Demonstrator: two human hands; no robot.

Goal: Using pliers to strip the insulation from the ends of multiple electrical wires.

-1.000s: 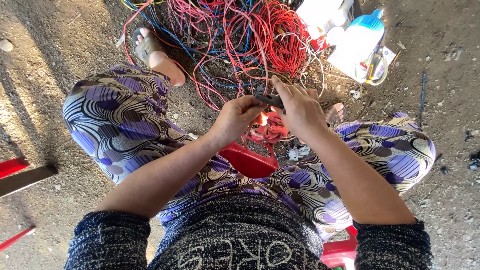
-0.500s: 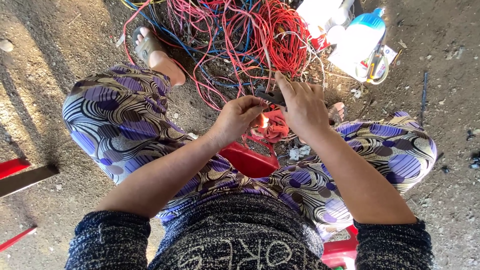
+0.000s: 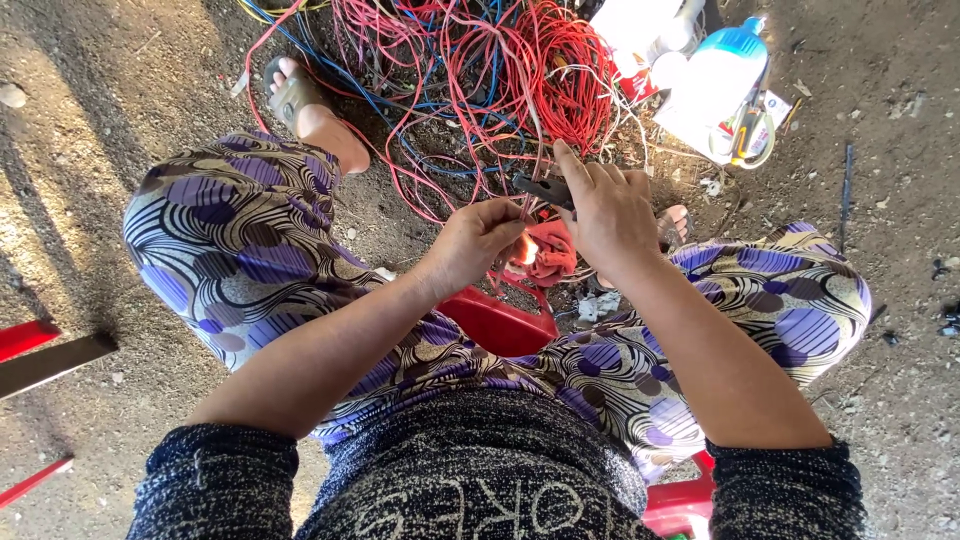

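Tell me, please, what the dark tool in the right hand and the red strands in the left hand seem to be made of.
The tool in the right hand looks like dull dark metal or coated metal, judging by its stiff, flat shape; too small to be sure. The red strands pinched by the left hand look like plastic-sheathed wire: smooth, evenly coloured, bending in loose loops.

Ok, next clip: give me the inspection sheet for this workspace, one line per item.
Surface: bare dirt ground, part in shadow.
Job's things: dark hand tool in the right hand; red wire at the left hand; bundle of red wire scraps below both hands.
Clutter: white and blue plastic bottle, small scraps by it.
Grippers: both hands bare, close together, fingers curled on tool and wire.
Cables: big tangle of red, blue and white wires ahead of the knees.
Surroundings: red plastic stool under the person, sandalled foot, red bars at left.
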